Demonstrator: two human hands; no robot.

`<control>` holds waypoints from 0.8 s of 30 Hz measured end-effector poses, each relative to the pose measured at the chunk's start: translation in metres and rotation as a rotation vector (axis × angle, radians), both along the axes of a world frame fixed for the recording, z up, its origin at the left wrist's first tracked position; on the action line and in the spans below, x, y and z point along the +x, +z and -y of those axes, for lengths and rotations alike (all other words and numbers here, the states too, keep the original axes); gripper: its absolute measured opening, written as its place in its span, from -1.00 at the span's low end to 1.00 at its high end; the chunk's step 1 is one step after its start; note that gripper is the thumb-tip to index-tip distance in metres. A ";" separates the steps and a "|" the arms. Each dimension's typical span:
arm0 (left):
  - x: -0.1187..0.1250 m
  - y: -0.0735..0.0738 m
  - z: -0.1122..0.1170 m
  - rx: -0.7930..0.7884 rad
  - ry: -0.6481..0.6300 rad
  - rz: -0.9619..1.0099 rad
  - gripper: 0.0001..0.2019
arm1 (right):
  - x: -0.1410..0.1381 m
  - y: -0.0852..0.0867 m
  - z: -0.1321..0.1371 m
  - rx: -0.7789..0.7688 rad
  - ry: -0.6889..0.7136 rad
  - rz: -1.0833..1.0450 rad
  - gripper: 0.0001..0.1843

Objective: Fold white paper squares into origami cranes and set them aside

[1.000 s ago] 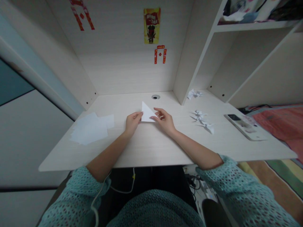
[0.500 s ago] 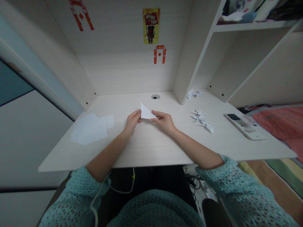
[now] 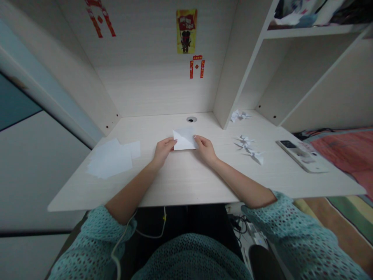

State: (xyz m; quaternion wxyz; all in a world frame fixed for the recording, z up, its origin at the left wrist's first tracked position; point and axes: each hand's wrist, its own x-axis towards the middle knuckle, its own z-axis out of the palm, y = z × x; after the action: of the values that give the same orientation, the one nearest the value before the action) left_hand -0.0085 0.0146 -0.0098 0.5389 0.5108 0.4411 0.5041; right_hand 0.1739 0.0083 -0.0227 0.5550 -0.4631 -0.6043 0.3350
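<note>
A small white sheet of paper (image 3: 185,140) is held up just above the desk, opened out with a faint diagonal crease. My left hand (image 3: 163,149) pinches its left edge between thumb and fingers. At the opposite edge, my right hand (image 3: 205,147) grips the paper with the thumb on top. To the left lies a spread pile of white paper sheets (image 3: 110,159). Several folded paper figures (image 3: 246,144) sit on the desk to the right of my right hand, and more folded paper (image 3: 240,116) lies behind them by the partition.
The white desk (image 3: 175,186) has a round cable hole (image 3: 191,119) near the back panel. A vertical partition (image 3: 233,77) rises at right. A white flat device with a dark screen (image 3: 301,155) lies at the right. Beyond it is a red cloth (image 3: 346,151).
The paper was folded into a triangle; now it is unfolded into a flat rectangular shape. My right hand has shifted its hold along the right edge.
</note>
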 end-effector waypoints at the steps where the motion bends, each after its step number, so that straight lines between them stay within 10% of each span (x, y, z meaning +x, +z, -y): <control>1: 0.000 0.001 0.001 -0.001 -0.002 -0.017 -0.61 | 0.000 -0.001 0.000 0.012 -0.015 -0.001 -0.51; 24: -0.014 0.002 -0.006 -0.033 0.041 -0.126 -0.70 | 0.007 0.000 -0.005 -0.028 0.094 -0.175 -0.43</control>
State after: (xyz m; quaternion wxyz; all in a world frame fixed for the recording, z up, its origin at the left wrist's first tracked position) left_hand -0.0227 0.0210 -0.0080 0.5081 0.5233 0.4926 0.4747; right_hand 0.1814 0.0138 -0.0226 0.5829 -0.4108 -0.5699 0.4082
